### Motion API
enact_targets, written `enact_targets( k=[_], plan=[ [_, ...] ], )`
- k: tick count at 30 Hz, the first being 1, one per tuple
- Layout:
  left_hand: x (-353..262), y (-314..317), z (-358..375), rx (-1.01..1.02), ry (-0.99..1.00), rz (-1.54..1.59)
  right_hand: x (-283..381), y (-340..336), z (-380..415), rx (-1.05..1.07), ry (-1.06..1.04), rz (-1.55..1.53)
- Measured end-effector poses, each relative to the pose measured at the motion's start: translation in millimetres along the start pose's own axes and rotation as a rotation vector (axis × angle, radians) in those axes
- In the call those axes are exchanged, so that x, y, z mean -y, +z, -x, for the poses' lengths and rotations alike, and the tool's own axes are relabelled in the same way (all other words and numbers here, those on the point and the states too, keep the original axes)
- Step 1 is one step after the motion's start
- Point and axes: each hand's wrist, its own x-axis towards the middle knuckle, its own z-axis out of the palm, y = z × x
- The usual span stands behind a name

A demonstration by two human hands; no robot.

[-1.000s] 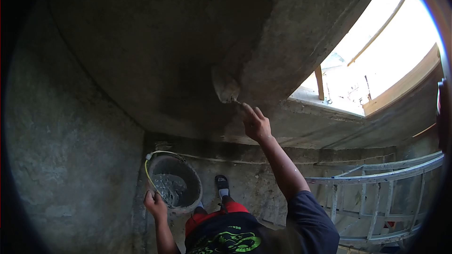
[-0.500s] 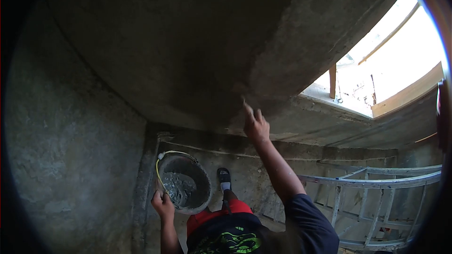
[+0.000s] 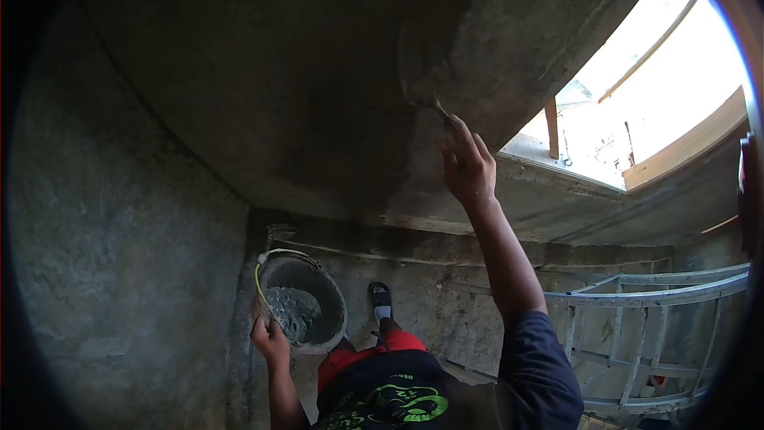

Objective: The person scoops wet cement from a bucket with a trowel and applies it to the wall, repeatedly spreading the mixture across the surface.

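With closed fingers my left hand [image 3: 271, 340] grips the yellow handle [image 3: 259, 280] of a bucket [image 3: 338, 302]. Grey wet mortar [image 3: 293, 312] lies inside the bucket. My right hand [image 3: 469, 161] is raised against the dark wall, its fingers around the handle of a trowel [image 3: 437, 105]. The trowel's blade is hard to make out against the dark, damp-looking surface [image 3: 358, 119].
A metal ladder [image 3: 637, 299] lies at the right. The bright opening [image 3: 660, 87] with wooden edging is at the upper right. A plastered wall [image 3: 119, 255] rises on the left. My sandalled foot [image 3: 380, 296] stands beside the bucket.
My right hand has moved up and to the right along the surface with the trowel. The bucket and my left hand have shifted slightly left in view.
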Motion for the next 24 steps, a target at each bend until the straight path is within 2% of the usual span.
enact_targets(
  k=[3,6,7,9,13,15,17,19,21,24],
  plan=[
    [-7,1,-1,-0.007,-0.013,-0.008,-4,4,3,0.039,0.032,0.058],
    [-6,2,2,-0.031,-0.014,0.012,-2,19,42,0.257,-0.019,0.302],
    [-5,0,2,-0.001,-0.035,0.005,1,24,56,0.26,-0.018,0.303],
    [-3,0,1,0.031,-0.053,-0.002,8,30,81,0.411,0.022,0.219],
    [-11,-1,5,0.033,-0.066,0.023,9,36,108,0.365,0.021,0.124],
    [-10,3,4,0.033,-0.068,0.036,5,45,109,0.19,0.042,0.152],
    [0,1,6,0.083,-0.077,0.0,0,63,106,0.168,0.07,0.137],
    [4,7,7,0.085,-0.082,0.012,-15,94,112,0.144,0.183,0.123],
    [11,9,7,0.087,-0.081,0.019,-24,117,133,0.198,0.179,0.175],
    [17,5,8,0.091,-0.079,0.004,-32,142,201,0.342,0.295,0.155]
  ],
)
